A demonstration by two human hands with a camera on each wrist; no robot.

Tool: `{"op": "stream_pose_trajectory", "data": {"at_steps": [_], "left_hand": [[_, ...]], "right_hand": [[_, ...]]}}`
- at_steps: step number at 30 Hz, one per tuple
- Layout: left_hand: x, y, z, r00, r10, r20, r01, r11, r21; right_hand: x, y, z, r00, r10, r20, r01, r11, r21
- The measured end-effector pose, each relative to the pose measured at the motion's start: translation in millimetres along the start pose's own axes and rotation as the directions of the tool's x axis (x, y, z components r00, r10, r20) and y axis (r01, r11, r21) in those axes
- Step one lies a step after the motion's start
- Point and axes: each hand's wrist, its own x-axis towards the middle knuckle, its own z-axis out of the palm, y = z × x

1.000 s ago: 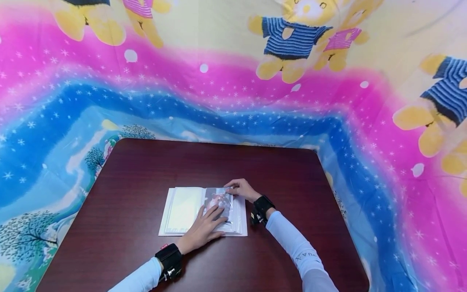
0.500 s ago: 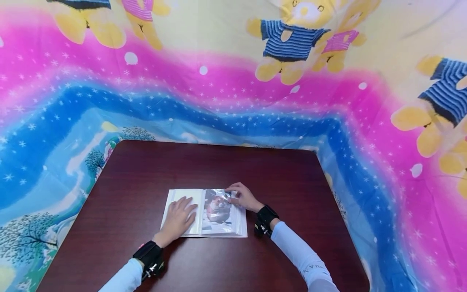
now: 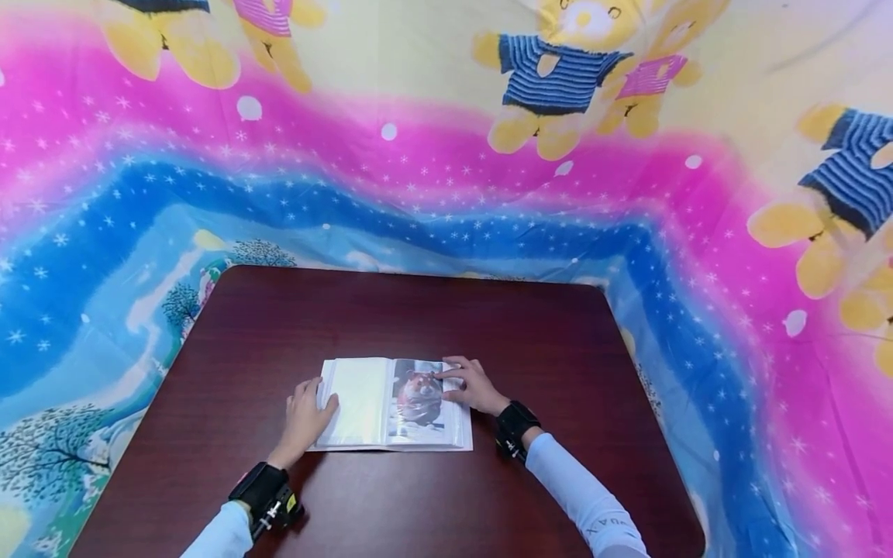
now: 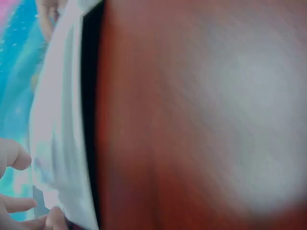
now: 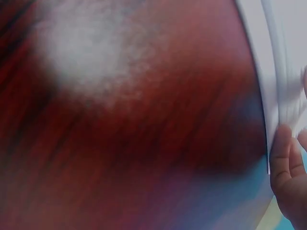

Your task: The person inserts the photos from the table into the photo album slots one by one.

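Note:
A white photo album (image 3: 357, 403) lies open on the table, its two halves spread flat. The left page is plain; under the glossy sleeve of the right page shows a photo (image 3: 418, 399) of a round, pinkish-brown animal. My left hand (image 3: 305, 415) is at the album's left edge, thumb over the page margin and fingers along the outer side. In the left wrist view, a bent fingertip (image 4: 56, 218) meets the album's edge while the thumb stands apart. My right hand (image 3: 476, 387) rests on the right page with spread fingers, index at the photo's upper right.
A dark reddish-brown table (image 3: 418, 318) with rounded corners carries the album. Behind and around it hangs a cloth backdrop (image 3: 432, 170) printed with bears and snowflakes. Each wrist wears a black strap with a camera (image 3: 265, 496).
My left hand lifted off the photo, passed over the left page and reached the album's left edge. The right hand slid slightly right and down from the photo's top corner, its fingers spreading.

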Motion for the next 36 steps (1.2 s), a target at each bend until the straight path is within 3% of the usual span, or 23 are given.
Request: {"op": "stream_pose_trajectory", "data": {"at_steps": [4, 7, 8, 10, 11, 12, 14, 18, 20, 23, 27, 29, 31, 33, 36], "left_hand": [[13.9, 7.6, -4.6, 0.979, -0.188, 0.077, 0.198, 0.969, -0.146], [24.7, 12.9, -11.7, 0.93, -0.313, 0.192, 0.355, 0.901, -0.249], [27.9, 14.0, -14.8, 0.909, -0.34, 0.241, 0.4, 0.873, -0.278], [33.9, 16.5, -21.5, 0.876, -0.365, 0.317, 0.456, 0.839, -0.295], [36.1, 18.6, -24.5, 0.87, -0.365, 0.33, 0.463, 0.834, -0.299], [38.6, 20.4, -26.9, 0.874, -0.349, 0.337, 0.453, 0.835, -0.312], [43.0, 28.7, -31.7, 0.891, -0.302, 0.338, 0.413, 0.848, -0.331], [45.1, 55.1, -32.0, 0.944, -0.167, 0.285, 0.272, 0.884, -0.38], [41.1, 70.3, -26.3, 0.96, -0.111, 0.256, 0.209, 0.895, -0.394], [33.0, 88.7, -6.9, 0.973, -0.006, 0.23, 0.098, 0.916, -0.389], [21.6, 101.0, 33.4, 0.954, 0.161, 0.251, -0.066, 0.934, -0.35], [14.3, 102.1, 53.4, 0.937, 0.245, 0.251, -0.17, 0.943, -0.288], [5.8, 101.8, 70.1, 0.919, 0.313, 0.242, -0.27, 0.943, -0.196], [-1.5, 101.3, 83.8, 0.903, 0.374, 0.212, -0.368, 0.927, -0.069], [-9.5, 99.8, 101.4, 0.871, 0.465, 0.156, -0.486, 0.863, 0.139]], "right_hand": [[-0.6, 2, 4, 0.999, -0.014, -0.049, 0.013, 1.0, -0.025], [-2.0, 2, 7, 0.997, 0.003, -0.072, -0.005, 0.999, -0.031], [-2.4, 2, 8, 0.997, 0.01, -0.074, -0.012, 0.999, -0.038], [-2.8, 1, 10, 0.997, 0.012, -0.075, -0.015, 0.999, -0.043], [-2.7, 0, 11, 0.997, 0.01, -0.074, -0.014, 0.999, -0.046], [-2.5, 0, 12, 0.997, 0.009, -0.073, -0.013, 0.999, -0.049], [-1.6, -2, 13, 0.997, 0.002, -0.081, -0.007, 0.998, -0.055], [0.3, -3, 17, 0.996, -0.014, -0.09, 0.008, 0.998, -0.066], [2.8, -3, 18, 0.996, -0.023, -0.085, 0.017, 0.997, -0.073], [8.0, -1, 20, 0.995, -0.048, -0.083, 0.042, 0.996, -0.079], [16.1, 1, 19, 0.993, -0.042, -0.111, 0.03, 0.994, -0.106], [17.4, 2, 19, 0.994, -0.002, -0.11, -0.01, 0.994, -0.112], [15.4, 3, 20, 0.993, 0.063, -0.103, -0.069, 0.996, -0.052], [12.5, 5, 20, 0.986, 0.135, -0.101, -0.13, 0.99, 0.06], [9.3, 9, 19, 0.976, 0.19, -0.105, -0.167, 0.966, 0.198]]}}
